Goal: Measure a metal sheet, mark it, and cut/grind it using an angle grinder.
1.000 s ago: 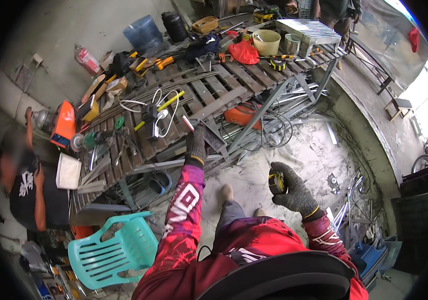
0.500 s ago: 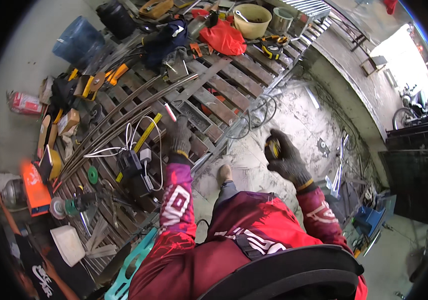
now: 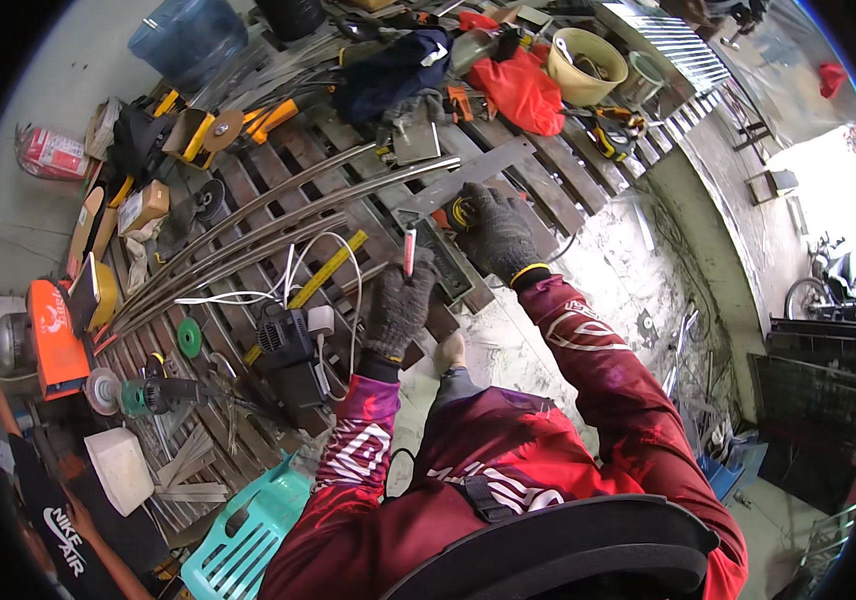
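My left hand, in a dark grey knit glove, is closed around a white and red marker that points up from the fingers. It is at the near edge of the slatted metal workbench. My right hand, gloved alike, grips a yellow and black tape measure, mostly covered by the fingers. Beneath and beside both hands lies a grey metal angle piece. A flat metal strip rests just beyond the right hand. Long thin metal rods run leftward across the slats.
A white cable, a yellow level and a black charger-like box lie left of my left hand. An angle grinder sits farther left, near another person's arm. A teal plastic chair stands nearby. Beyond are a red cloth and beige bucket.
My right hand has swung left from above the floor to over the bench, carrying the tape measure. My left hand, with the marker, has shifted slightly right and nearer. The view has turned somewhat.
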{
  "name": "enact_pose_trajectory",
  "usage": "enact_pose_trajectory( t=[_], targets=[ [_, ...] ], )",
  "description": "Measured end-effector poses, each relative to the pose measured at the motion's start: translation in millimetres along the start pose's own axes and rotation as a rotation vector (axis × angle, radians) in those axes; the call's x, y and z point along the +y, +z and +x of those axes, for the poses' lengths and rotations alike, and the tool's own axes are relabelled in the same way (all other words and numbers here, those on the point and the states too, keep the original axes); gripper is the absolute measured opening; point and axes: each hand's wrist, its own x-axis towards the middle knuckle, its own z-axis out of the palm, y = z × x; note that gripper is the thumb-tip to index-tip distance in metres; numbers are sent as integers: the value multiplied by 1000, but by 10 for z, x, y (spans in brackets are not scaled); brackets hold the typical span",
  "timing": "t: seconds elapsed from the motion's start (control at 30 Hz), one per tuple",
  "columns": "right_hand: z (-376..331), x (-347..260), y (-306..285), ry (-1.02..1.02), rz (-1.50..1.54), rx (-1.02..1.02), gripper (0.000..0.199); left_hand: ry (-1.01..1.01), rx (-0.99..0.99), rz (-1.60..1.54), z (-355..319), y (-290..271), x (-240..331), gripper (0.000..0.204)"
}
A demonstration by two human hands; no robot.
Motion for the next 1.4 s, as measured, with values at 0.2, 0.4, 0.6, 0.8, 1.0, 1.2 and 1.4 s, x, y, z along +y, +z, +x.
enact_pose_trajectory(
  t=[0.2, 0.4, 0.6, 0.8, 1.0, 1.2, 1.4],
  targets=[
    [32, -4, 26, -39, -89, 45, 71, 128, -28, -170, -178, -31, 153, 18],
    [-822, 229, -437, 2, 67, 248, 61, 206, -74, -316, 505, 148, 923, 18],
    [-2877, 1110, -437, 644, 181, 260, 41, 1038, -19, 61, 2596, 1406, 1820, 16],
    [-5502, 994, 205, 1797, 214, 513, 41, 1590, 240, 1435, 4780, 2627, 1887, 19],
    [-6529, 0, 1249, 2228, 420, 472, 35, 1107, -168, 1244, 4903, 3011, 2308, 24],
    [-6410, 110, 1474, 1746, 429, 328, 37, 816, -118, 735, 3973, 2554, 3090, 31],
    [-7153, 615, 733, 1841, 683, 636, 42, 1113, -174, 770, 2658, 2857, 3442, 41]
  ],
)
